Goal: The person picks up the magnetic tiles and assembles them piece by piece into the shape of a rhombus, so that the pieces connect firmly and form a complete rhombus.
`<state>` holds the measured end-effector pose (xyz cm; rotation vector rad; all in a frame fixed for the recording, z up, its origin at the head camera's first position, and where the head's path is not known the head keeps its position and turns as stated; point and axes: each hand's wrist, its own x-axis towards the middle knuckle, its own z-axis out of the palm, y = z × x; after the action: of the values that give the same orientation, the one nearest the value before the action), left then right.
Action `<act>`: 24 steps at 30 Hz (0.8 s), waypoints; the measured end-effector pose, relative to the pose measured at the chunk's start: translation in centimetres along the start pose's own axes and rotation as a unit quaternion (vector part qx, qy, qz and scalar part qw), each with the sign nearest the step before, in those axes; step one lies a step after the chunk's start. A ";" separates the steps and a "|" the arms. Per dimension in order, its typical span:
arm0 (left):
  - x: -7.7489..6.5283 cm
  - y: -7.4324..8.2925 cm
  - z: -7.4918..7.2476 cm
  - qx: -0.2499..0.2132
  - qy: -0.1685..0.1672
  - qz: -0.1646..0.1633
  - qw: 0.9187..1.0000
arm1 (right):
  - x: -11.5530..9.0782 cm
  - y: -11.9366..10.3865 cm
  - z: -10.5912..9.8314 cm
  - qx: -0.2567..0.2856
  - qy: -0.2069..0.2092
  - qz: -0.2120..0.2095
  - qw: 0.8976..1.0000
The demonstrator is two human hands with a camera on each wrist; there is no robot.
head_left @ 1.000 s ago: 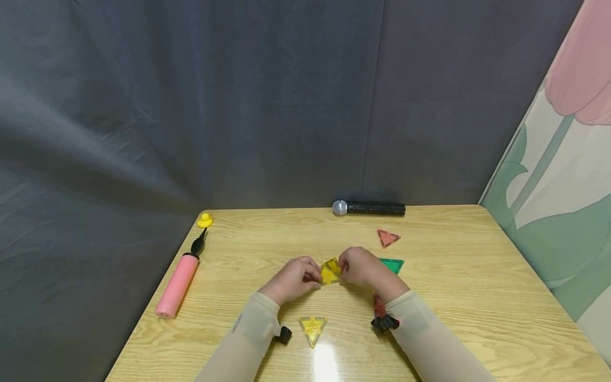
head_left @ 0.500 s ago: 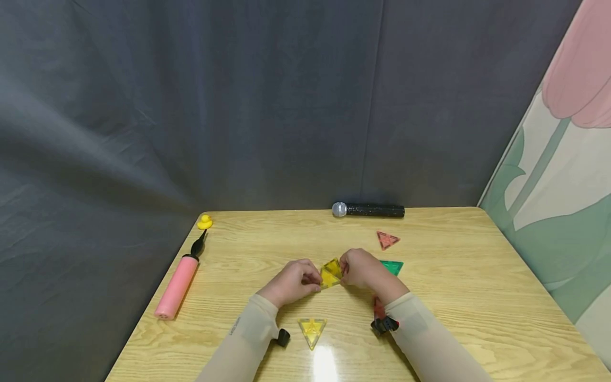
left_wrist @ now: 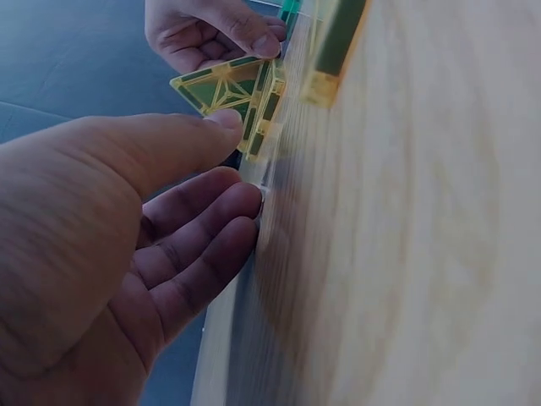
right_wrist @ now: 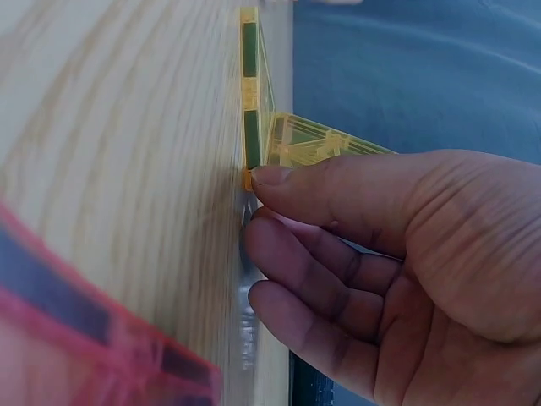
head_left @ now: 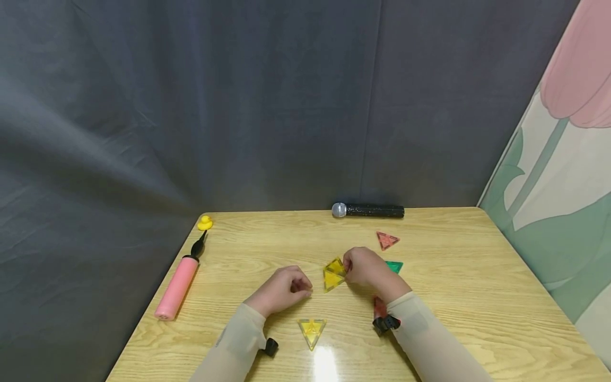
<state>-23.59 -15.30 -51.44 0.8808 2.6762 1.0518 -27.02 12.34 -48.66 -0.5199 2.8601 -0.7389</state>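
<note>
Two yellow triangular magnetic tiles meet along an edge mid-table. One yellow tile [head_left: 332, 281] lies low on the table, while the other yellow tile [left_wrist: 221, 88] tilts up from it. My right hand [head_left: 366, 269] pinches the pair at its right corner. In the right wrist view its thumb [right_wrist: 275, 176] presses the end of the low tile [right_wrist: 250, 93]. To the left of the pair, my left hand [head_left: 285, 289] has loosely bent fingers with nothing in them, a small gap away from the tiles. A separate yellow triangle tile [head_left: 312, 332] lies flat nearer the front, between the forearms.
A green tile [head_left: 394, 267] is partly hidden behind the right hand. One red tile [head_left: 379, 306] lies below the right wrist, another red tile [head_left: 387, 240] farther back. At the back rests a microphone [head_left: 374, 210]; a pink hand pump [head_left: 178, 288] and rubber duck [head_left: 205, 223] line the left edge.
My left hand has let go of the yellow tiles and drawn back to the left and toward me. The right hand stays at the pair, which has shifted slightly right.
</note>
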 end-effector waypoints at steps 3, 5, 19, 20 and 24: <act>-0.7 0.1 -0.1 -0.006 -0.011 -0.004 1.000 | -0.1 0.3 -0.1 0.002 0.002 0.003 1.000; -1.1 0.1 -0.2 -0.012 -0.018 -0.005 1.000 | -0.1 0.6 -0.2 0.006 0.005 0.004 1.000; -3.7 1.4 0.1 0.008 -0.089 0.022 0.996 | 0.1 1.6 -0.9 0.004 -0.002 0.024 1.000; -3.7 1.6 0.1 0.010 -0.092 0.025 0.995 | 0.1 1.7 -0.9 0.004 -0.003 0.026 1.000; -3.9 1.9 0.3 0.023 -0.093 0.037 0.995 | 0.0 1.7 -1.0 0.007 -0.003 0.031 0.999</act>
<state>-19.34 -16.19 -50.74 1.0391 2.5411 0.8782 -27.75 14.17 -48.60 -0.4291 2.8479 -0.7461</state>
